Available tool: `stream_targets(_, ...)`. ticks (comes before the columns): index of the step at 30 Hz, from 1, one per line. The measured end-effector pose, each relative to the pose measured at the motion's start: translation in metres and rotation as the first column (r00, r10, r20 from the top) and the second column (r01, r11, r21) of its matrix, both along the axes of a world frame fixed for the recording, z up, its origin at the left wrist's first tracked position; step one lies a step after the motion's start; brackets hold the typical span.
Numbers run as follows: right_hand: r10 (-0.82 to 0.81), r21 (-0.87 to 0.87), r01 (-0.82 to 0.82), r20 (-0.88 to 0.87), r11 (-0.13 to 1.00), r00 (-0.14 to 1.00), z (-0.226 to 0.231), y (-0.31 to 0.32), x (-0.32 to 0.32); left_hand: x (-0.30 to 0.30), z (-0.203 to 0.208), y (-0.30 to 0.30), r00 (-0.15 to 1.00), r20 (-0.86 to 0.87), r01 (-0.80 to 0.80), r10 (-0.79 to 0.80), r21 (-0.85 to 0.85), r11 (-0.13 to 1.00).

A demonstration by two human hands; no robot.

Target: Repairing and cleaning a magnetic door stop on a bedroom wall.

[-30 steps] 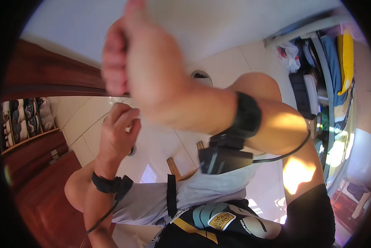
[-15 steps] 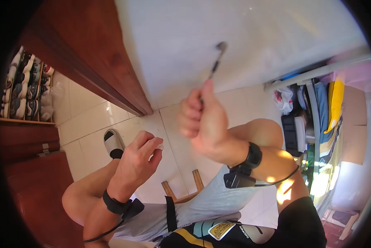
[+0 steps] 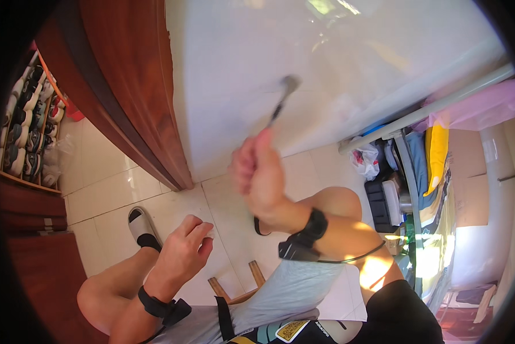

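Observation:
My right hand (image 3: 260, 175) is closed around a slim tool (image 3: 279, 108) with a dark shaft. Its small rounded grey head points up in front of the white wall (image 3: 229, 74); motion blurs it, so its exact kind and any contact with the wall are unclear. Lower and to the left, my left hand (image 3: 183, 249) is pinched, thumb against forefinger. A bit of something whitish (image 3: 210, 233) shows at those fingertips, too small to name. Dark straps with small boxes circle both my wrists.
A brown wooden door frame (image 3: 137, 92) stands left of the wall, with a shoe rack (image 3: 31, 123) beyond it. At right, a metal-framed rack (image 3: 409, 166) holds clothes, bags and boxes. Wooden stool legs (image 3: 256, 272) show between my knees, above the tiled floor (image 3: 114, 192).
The whole view has shifted, so the door frame and floor sit lower and further left. My right hand has risen slightly against the wall with the tool; my left hand keeps its pinch.

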State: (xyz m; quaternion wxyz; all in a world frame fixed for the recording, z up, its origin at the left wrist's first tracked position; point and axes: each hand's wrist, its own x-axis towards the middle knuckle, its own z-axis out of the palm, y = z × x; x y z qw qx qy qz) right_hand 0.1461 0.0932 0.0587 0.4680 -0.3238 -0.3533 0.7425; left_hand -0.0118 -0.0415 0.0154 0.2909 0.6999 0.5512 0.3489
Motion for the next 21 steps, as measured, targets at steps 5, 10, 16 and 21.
stream_targets(5,0.178,-0.183,-0.156,0.108,0.971,0.978,-0.003,-0.028,-0.016,0.001,-0.003,-0.002,0.999,-0.015,0.033,-0.033,-0.004,0.999)
stream_targets(10,-0.039,-0.009,0.039,0.047,0.999,0.998,0.027,0.015,0.012,0.002,-0.006,-0.001,0.996,-0.038,0.080,-0.080,-0.013,0.997)
stream_targets(16,0.372,-0.339,-0.357,-0.021,0.870,0.928,0.001,-0.033,-0.002,0.010,-0.012,0.000,0.986,-0.038,0.160,-0.162,-0.033,0.987)
stream_targets(21,0.076,-0.058,-0.082,-0.104,0.995,0.992,0.050,0.016,0.021,0.009,-0.013,-0.010,0.991,-0.037,0.123,-0.126,-0.069,0.990)
